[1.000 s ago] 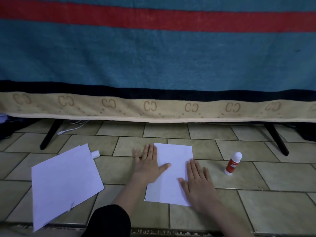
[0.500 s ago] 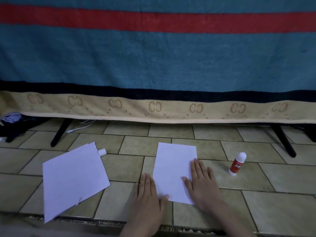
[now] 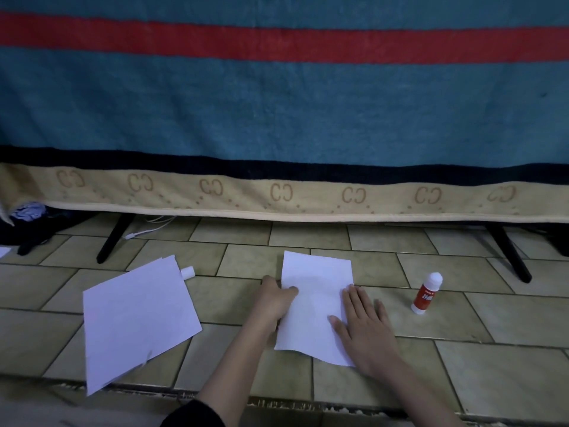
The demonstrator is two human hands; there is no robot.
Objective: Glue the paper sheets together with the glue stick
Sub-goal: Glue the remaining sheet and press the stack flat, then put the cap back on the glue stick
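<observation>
**A:** Where are the sheets?

**B:** One white paper sheet (image 3: pixel 315 300) lies on the tiled floor (image 3: pixel 508 322), in the middle, long side running away from the person. A loose stack of sheets (image 3: pixel 138 322) lies well apart to the left, turned at an angle, with a corner near the bottom bent up.

**A:** And the hands?

**B:** The left hand (image 3: pixel 275 300) is at the sheet's left edge. Its thumb lies on top of the paper and its fingers curl beside or under the edge, so the grip looks closed on that edge; whether the fingers are truly beneath it, I cannot tell. The right hand (image 3: pixel 363 328) lies flat and spread, palm down, on the right half of the sheet, holding nothing, just pressing.

**A:** The glue stick?

**B:** The glue stick (image 3: pixel 426 293) stands upright on the floor to the right of the sheet, near the right hand but not touching it. Red label, white top.

**A:** Anything else?

**B:** A small white cap (image 3: pixel 187 271) lies just beside the top corner of the stack. Behind everything hangs a teal blanket (image 3: pixel 277 112) with a red stripe and a tan border, over black legs (image 3: pixel 112 238).
</observation>
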